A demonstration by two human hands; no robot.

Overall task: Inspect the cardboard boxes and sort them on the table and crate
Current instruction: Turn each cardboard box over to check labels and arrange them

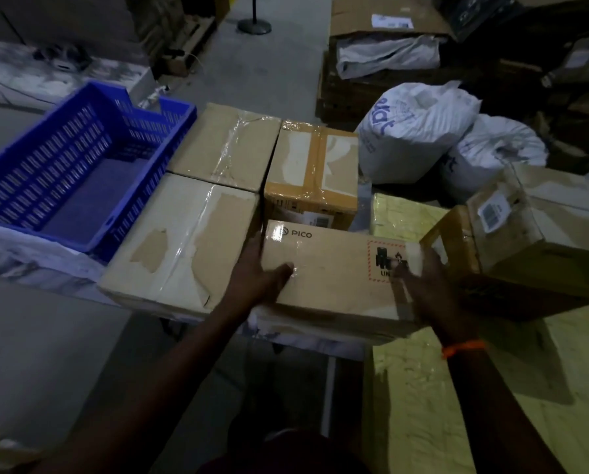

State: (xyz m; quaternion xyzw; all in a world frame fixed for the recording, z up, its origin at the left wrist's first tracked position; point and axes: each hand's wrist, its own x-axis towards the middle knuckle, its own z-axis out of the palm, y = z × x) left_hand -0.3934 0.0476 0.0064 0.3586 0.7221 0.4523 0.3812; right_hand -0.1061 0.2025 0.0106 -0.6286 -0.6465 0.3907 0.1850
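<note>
**At the near table edge: one box held by both ends**

Closest to the person, the left hand [262, 278] and right hand [426, 285] clasp the PICO box [334, 268], one at each short end. The left thumb lies on the lid and the fingers wrap down the end face. The right hand is blurred, but its thumb reaches over the top near the red warning label, so it too appears to be gripping. The box's long axis runs straight across the body, left to right, over the front edge of the table [40, 265]. Whether it rests there or is lifted clear cannot be told.

Just beside its left end sits a large taped box [183, 241], with a second box [224, 145] behind that and a brown-taped box [313, 165] directly beyond the held one. The blue crate [46, 165] stands farther left and back, past the large box, so the left hand is the nearer one and a move there would likely have to go up and over. White sacks [416, 131] lie farthest right.
</note>
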